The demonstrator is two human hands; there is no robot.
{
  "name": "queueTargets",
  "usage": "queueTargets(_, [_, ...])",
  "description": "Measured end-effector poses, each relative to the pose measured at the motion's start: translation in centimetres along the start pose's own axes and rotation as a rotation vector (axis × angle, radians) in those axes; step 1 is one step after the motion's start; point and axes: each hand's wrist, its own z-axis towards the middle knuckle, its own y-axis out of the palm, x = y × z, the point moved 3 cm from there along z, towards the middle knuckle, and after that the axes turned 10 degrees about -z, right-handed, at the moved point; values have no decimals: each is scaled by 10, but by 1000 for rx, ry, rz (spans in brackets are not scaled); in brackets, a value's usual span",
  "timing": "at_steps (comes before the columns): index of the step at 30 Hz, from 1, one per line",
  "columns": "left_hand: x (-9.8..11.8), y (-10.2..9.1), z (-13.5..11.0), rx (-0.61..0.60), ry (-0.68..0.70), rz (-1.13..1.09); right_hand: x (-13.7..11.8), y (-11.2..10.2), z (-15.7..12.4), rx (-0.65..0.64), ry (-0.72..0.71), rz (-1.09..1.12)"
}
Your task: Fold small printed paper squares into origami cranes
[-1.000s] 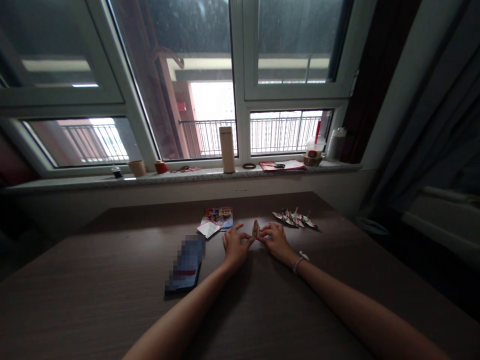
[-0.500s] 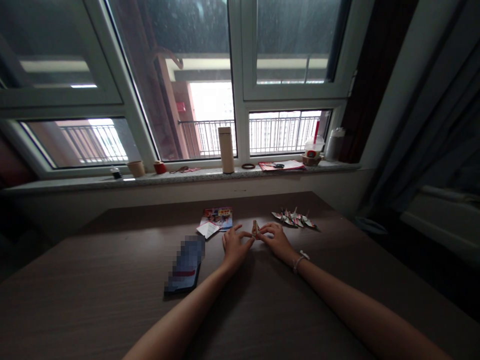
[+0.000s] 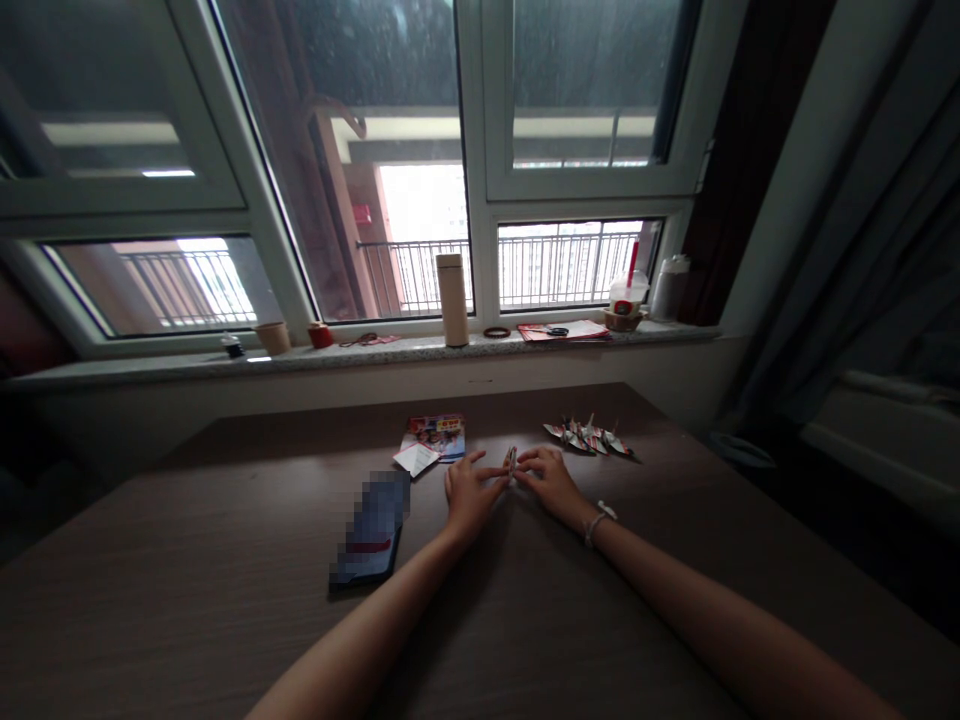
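Both my hands rest on the dark wooden table point(image 3: 187, 600) and meet over a small folded piece of printed paper point(image 3: 511, 461). My left hand point(image 3: 469, 492) pinches its left side with thumb and forefinger. My right hand point(image 3: 551, 480) pinches its right side; a bracelet sits on that wrist. The paper stands narrow and upright between the fingertips. Several finished folded paper cranes point(image 3: 590, 438) lie just beyond my right hand.
A phone point(image 3: 371, 530) lies left of my left hand. Colourful printed sheets point(image 3: 435, 437) and a white scrap point(image 3: 416, 458) lie beyond it. The windowsill holds a tall flask point(image 3: 452, 299), a drink cup with straw point(image 3: 628, 297), small cups point(image 3: 273, 336) and papers point(image 3: 566, 330).
The folded paper has been pressed narrower between my fingertips, from a small triangle to a thin upright strip. The hands stayed nearly in place.
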Motion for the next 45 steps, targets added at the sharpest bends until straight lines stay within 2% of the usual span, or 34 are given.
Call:
queueTargets(9, [0,1,0,-18,-23,5,-1,0,0,34,-4,14])
queueTargets(20, [-2,2,2,-34,-38,-20,-2,1,0,15,-15,20])
queueTargets(31, [-8,4,5,12,-51,-30,-1,3,1,-18,-50,17])
queueTargets(40, [-9,3,5,42,-34,-77,-12,-3,-5,27,-93,-35])
queueTargets(45, [-11,2,6,35,-20,-110,-9,-1,-4,9,-62,-28])
